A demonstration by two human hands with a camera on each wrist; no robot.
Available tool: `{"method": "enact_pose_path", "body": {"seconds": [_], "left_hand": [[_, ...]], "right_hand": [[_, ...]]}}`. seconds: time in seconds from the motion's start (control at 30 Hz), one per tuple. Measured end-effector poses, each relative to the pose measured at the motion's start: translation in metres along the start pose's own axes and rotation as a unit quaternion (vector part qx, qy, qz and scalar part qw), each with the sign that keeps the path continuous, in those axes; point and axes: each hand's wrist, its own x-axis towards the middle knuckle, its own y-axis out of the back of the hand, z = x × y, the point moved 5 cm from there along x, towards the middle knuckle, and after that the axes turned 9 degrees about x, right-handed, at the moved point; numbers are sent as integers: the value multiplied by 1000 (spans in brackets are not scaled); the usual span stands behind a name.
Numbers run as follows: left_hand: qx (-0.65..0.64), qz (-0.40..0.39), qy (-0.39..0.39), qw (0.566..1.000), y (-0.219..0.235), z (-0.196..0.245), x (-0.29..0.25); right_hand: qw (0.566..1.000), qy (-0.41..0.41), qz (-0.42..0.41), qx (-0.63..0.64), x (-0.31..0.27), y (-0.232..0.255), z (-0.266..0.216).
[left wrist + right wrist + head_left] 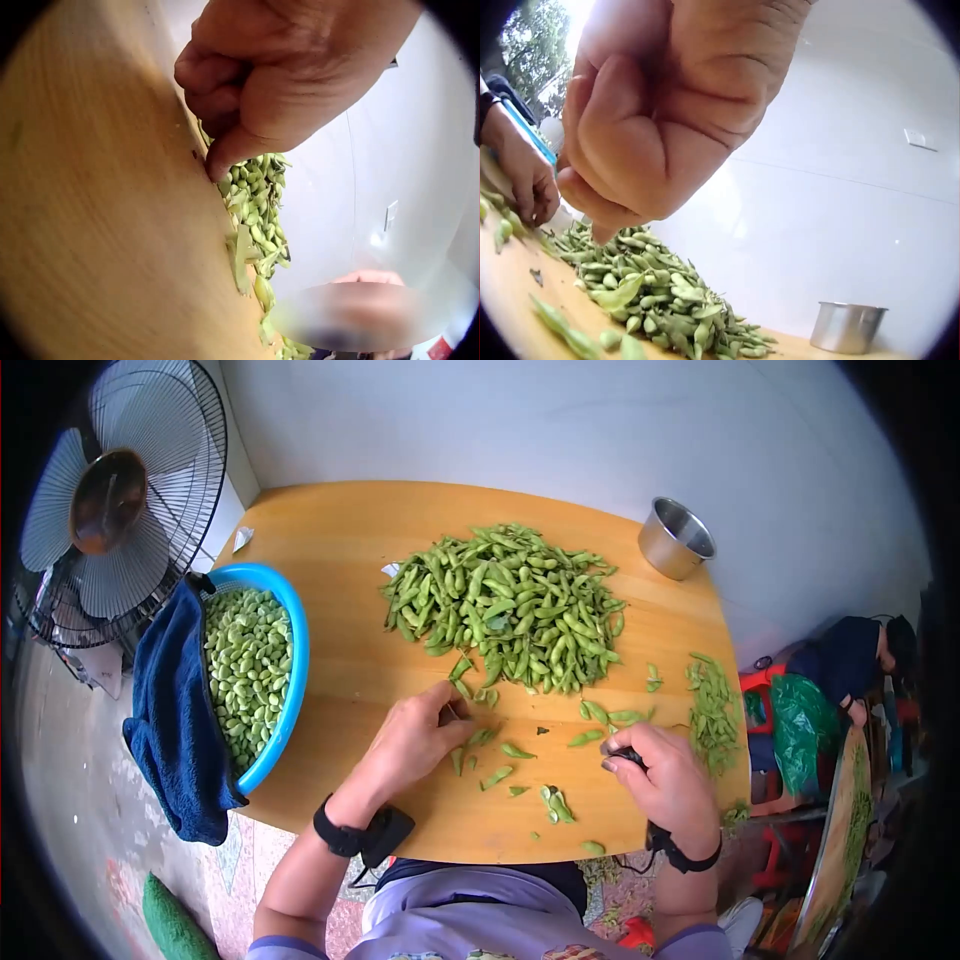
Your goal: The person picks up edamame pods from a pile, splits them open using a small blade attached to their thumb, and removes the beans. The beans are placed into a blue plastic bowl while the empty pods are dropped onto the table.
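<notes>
My left hand (415, 738) is low over the table, its fingers bent and the thumb tip beside a few green soybean pods (483, 737). In the left wrist view, one fingertip of that hand (255, 97) reaches down to the tabletop by the pods; I cannot tell whether it pinches one. My right hand (668, 780) is curled around a small black object (628, 756), near loose pods at the right. From the right wrist view, the curled fingers of this hand (645, 135) hide what they hold. A large heap of soybean pods (510, 605) lies beyond both hands.
At the left, a blue basket (298, 660) holds shelled beans (248, 670), with a navy cloth (175, 710) over its side. A steel cup (675, 540) stands at the back right. More green pods or husks (712, 710) line the right edge. A fan (110, 500) stands far left.
</notes>
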Motion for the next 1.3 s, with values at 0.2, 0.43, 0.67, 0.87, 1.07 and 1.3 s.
{"method": "enact_pose_path", "body": {"seconds": [0.2,0.43,0.67,0.87,1.07,1.3], "left_hand": [[-638,-129,101,753,-40,35,-22],[-663,-112,129,729,-52,55,-29],[-670,-105,119,725,-54,61,-30],[-659,-88,76,743,-48,65,-28],[-631,-77,54,770,-47,65,-26],[-598,-70,34,798,-44,68,-26]], "right_hand": [[919,-108,56,376,-17,-34,1],[931,-23,63,359,-15,-40,-6],[940,-1,61,335,-9,-38,-4],[947,16,58,315,-5,-36,-3],[942,-6,50,331,-6,-36,-1],[943,1,41,329,-7,-35,0]]}}
